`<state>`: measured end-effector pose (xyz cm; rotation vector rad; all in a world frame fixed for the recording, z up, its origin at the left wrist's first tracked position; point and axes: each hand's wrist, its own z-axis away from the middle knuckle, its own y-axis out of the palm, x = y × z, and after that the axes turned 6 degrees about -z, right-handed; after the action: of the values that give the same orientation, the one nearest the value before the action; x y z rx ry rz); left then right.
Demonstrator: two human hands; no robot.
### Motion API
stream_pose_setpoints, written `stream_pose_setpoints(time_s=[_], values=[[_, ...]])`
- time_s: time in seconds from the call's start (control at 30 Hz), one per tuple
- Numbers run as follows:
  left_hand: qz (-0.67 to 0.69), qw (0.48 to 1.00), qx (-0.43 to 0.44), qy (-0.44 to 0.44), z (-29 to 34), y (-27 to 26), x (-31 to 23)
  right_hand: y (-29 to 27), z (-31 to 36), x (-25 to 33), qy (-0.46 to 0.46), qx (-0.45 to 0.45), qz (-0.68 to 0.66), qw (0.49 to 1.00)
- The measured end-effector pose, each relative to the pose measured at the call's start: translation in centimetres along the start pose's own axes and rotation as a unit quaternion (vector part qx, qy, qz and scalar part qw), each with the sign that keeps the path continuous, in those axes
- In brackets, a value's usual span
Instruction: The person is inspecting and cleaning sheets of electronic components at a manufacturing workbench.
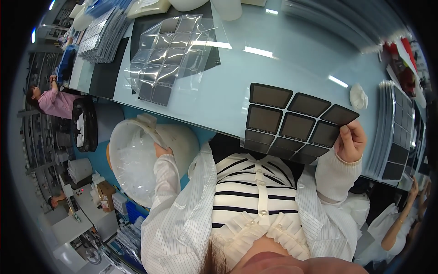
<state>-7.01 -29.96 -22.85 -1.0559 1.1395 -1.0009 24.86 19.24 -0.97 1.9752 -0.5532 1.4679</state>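
My right hand [352,142] pinches the right edge of a clear sheet of dark rectangular panels [289,123] set in rows. The sheet is tilted, its lower part hanging past the table's near edge in front of my body. My left hand [163,150] is down at the left, at the inner side of a large white bucket [182,132]. Its fingers are curled beside a pale strip [155,130] at the bucket's rim; whether they grip it is unclear. Crumpled clear film [139,169] fills the bucket.
Glossy clear film sheets with dark panels [171,55] lie on the glass-topped table [292,55]. Stacks of panel sheets stand at the far left [102,36] and right [394,132]. A crumpled white wad [358,97] lies near the right stack. One person in pink [57,101] sits left; another person's arm [399,223] shows right.
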Motion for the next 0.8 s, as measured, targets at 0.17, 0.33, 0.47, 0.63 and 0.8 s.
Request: stream_pose_setpoints(time_s=[0.17, 0.33, 0.47, 0.63, 0.8], values=[[0.016, 1.000, 0.023, 0.009, 1.5, -0.3, -2.3, -0.1, -0.1, 0.1, 0.018, 0.016, -0.022, 0.999], [0.101, 0.986, -0.053, 0.118, 1.9, -0.7, -4.1, -0.1, 0.0, -0.5, 0.010, 0.024, -0.043, 0.999], [0.171, 0.885, -0.350, 0.255, 3.1, -7.6, -13.4, -0.2, -0.1, -0.6, 0.024, 0.008, -0.053, 0.998], [0.401, 0.828, -0.175, 0.351, 8.7, -16.9, -24.4, 1.4, -0.3, 1.0, 0.045, -0.008, -0.058, 0.997], [0.534, 0.651, 0.235, 0.486, 12.3, -18.9, -30.2, 3.3, 0.1, 3.2, 0.053, -0.048, -0.030, 0.997]])
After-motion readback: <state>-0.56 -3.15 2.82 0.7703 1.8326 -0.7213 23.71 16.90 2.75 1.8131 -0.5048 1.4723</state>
